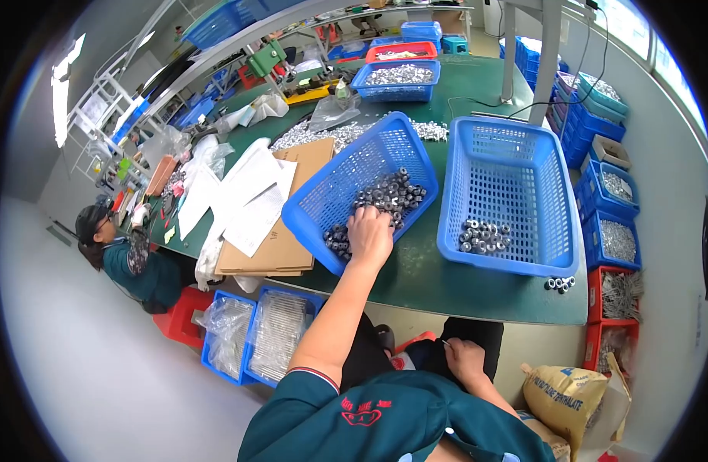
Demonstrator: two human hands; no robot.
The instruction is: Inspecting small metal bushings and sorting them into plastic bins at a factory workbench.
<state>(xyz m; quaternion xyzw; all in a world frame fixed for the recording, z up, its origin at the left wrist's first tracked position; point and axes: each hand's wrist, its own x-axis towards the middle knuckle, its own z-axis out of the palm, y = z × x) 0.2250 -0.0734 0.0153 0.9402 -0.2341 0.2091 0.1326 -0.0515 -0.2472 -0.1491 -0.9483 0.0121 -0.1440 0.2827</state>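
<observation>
My left hand [371,235] reaches into the tilted blue mesh basket [312,212], its fingers bent down among a pile of small dark ring-shaped metal parts [400,192]. The fingertips are hidden, so what they grip cannot be made out. Over my lap, my right hand [465,360] is closed, with a small thin pale object [445,342] showing at its fingers. To the right stands a second blue mesh basket [508,146], holding a small group of similar dark parts [485,236]. Several loose ring parts [560,285] lie beside its near right corner.
Cardboard [273,250] and paper sheets [254,204] lie left of the tilted basket. Silvery parts [323,135] spread behind it, near a filled blue basket [400,75]. A metal post [544,61] rises behind the right basket. A co-worker [138,266] sits at far left.
</observation>
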